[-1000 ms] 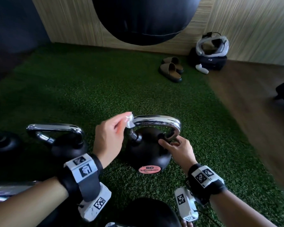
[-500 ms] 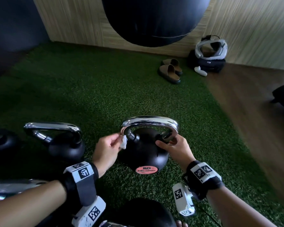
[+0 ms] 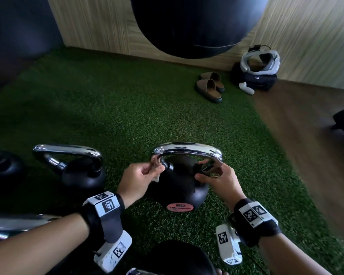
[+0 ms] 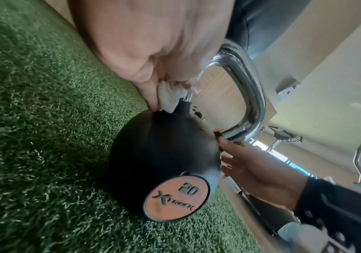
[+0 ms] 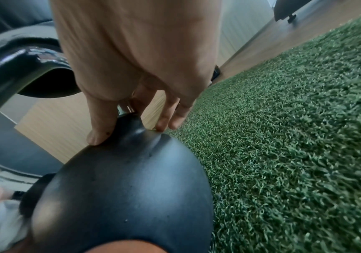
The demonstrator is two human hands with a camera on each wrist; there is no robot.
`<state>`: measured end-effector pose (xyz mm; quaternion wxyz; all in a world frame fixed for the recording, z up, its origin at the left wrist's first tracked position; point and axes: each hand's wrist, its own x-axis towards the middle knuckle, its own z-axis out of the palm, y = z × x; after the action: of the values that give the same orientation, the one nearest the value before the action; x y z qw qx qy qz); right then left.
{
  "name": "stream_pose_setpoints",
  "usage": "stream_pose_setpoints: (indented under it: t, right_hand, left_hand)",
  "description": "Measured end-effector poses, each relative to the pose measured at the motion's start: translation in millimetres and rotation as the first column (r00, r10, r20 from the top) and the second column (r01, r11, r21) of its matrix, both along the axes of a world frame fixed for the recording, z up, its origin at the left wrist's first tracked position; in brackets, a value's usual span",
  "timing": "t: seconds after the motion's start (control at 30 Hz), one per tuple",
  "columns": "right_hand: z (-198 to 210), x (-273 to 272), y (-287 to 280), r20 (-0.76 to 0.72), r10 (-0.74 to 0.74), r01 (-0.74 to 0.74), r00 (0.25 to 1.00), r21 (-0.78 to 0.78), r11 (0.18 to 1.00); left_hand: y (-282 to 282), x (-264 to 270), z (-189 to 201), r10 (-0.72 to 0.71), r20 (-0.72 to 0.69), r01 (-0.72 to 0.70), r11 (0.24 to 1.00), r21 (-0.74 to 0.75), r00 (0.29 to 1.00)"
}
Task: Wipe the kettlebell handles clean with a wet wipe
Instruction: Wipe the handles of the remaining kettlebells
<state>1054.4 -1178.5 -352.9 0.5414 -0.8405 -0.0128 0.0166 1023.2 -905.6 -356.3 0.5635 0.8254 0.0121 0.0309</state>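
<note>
A black kettlebell (image 3: 179,187) with a chrome handle (image 3: 187,148) and a pink "20" label (image 4: 176,200) stands on the green turf. My left hand (image 3: 141,175) pinches a white wet wipe (image 4: 168,101) against the left leg of the handle, just above the ball. My right hand (image 3: 218,177) grips the base of the handle's right leg, thumb (image 5: 99,126) pressed on the ball (image 5: 127,196). The wipe (image 5: 6,220) shows blurred at the lower left of the right wrist view.
More chrome-handled kettlebells (image 3: 75,165) stand to the left. A black punching bag (image 3: 193,22) hangs ahead. Brown slippers (image 3: 210,89) and a white headset on a black bag (image 3: 258,72) lie by the wooden wall. Wooden floor (image 3: 306,135) borders the turf on the right.
My left hand has slid the wipe from the handle's top left corner down the left leg toward the ball. The right hand has kept its hold.
</note>
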Motion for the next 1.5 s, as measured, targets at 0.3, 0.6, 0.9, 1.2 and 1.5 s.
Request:
stream_pose_setpoints:
  t: [0.3,0.6,0.9,1.2,1.5]
  right_hand:
    - [2,-52,-18,0.119,0.083,-0.04,0.989,-0.325,0.945]
    - [26,-58,0,0.138,0.405,-0.284,0.904,-0.513,0.81]
    - [0,24,27,-0.194,0.303,-0.342,0.933,-0.215,0.915]
    - [-56,40,26,-0.285,0.245,-0.244,0.927,0.04,0.969]
    - [-72,41,25,-0.255,0.229,-0.218,0.939,0.068,0.973]
  left_hand:
    - [-18,45,6,0.07,0.128,-0.092,0.98,0.174,0.989]
    - [-56,81,20,-0.004,0.24,-0.067,0.956,0.286,0.971]
    - [-30,76,22,-0.169,-0.032,0.167,0.984,-0.057,0.985]
    - [-46,82,54,-0.04,0.12,0.018,0.983,0.183,0.992]
    - [-42,85,72,-0.042,-0.067,0.044,0.999,0.025,0.997]
